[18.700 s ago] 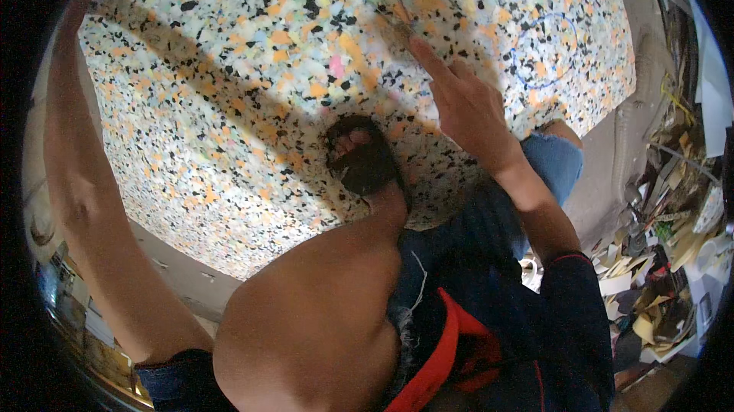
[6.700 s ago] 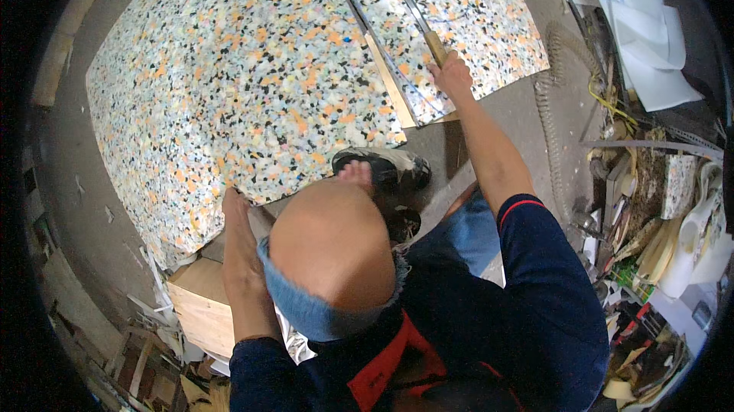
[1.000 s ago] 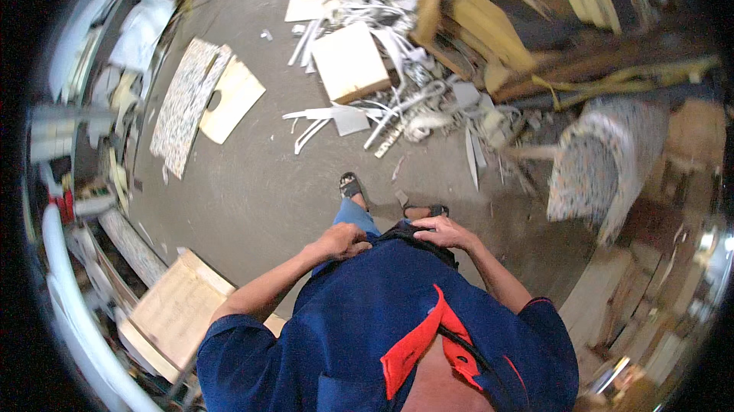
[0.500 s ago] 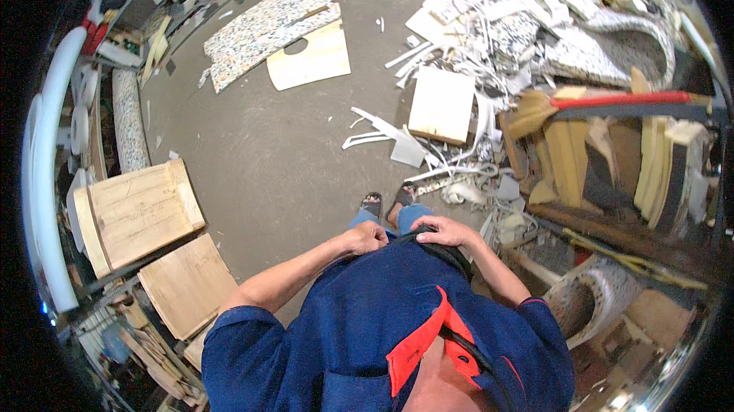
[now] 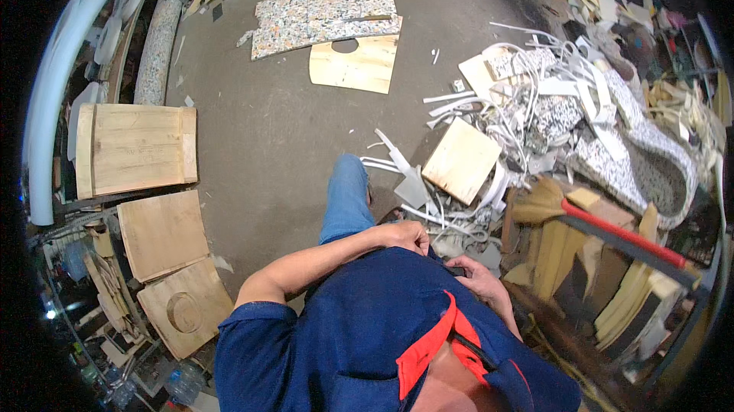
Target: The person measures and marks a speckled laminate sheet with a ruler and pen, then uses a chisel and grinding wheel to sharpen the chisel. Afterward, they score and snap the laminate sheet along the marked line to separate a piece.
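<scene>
My left hand [image 5: 407, 237] is closed, its fingers curled in at the front of my dark blue shirt [image 5: 359, 305], near the hem. What those fingers pinch is hidden. Close by on the right, my right hand [image 5: 483, 280] bends its fingers round the shirt's edge, where a bit of something dark shows at the fingertips; I cannot make out what it is. One leg in blue jeans [image 5: 345, 196] reaches forward past the shirt.
At right lies a heap of white strips [image 5: 527, 98] and speckled foam, with a pale square block [image 5: 462, 160]. A red-handled broom [image 5: 623, 232] rests across foam pieces. Ahead lies a speckled foam sheet [image 5: 325, 14] by a board with a hole [image 5: 355, 68]. Wooden panels [image 5: 138, 148] line the left.
My body has turned rightward and one leg has come forward, so the surroundings shift in view. Both hands stay at the shirt front; the black strap under my right hand is now mostly hidden.
</scene>
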Demonstrator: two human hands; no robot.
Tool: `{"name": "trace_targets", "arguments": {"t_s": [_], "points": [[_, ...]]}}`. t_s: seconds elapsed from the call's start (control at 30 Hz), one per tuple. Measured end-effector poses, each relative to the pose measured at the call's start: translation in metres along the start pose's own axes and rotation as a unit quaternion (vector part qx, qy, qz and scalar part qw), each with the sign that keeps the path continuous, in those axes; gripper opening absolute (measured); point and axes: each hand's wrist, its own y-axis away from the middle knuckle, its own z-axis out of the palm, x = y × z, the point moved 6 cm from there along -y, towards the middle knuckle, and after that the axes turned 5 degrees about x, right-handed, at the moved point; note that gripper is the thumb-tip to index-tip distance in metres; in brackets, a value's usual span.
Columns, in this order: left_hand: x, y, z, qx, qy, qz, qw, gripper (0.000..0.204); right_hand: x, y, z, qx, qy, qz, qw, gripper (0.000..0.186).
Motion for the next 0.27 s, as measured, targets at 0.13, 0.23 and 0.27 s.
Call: {"name": "trace_targets", "arguments": {"t_s": [0.13,0.23,0.27], "points": [[-0.007,-0.013,-0.081,0.063,0.006,0.027,0.998,0.023,-0.053,-0.063,-0.026,-0.024,-0.065,0.025,0.997,0.037],[-0.031,-0.008,-0.173,0.129,-0.002,-0.013,0.992,0.032,-0.106,-0.123,-0.054,-0.012,-0.01,0.028,0.999,0.039],[-0.04,-0.005,-0.213,0.146,-0.019,-0.027,0.989,0.033,-0.127,-0.146,-0.063,-0.007,-0.016,0.036,0.999,0.039]]}}
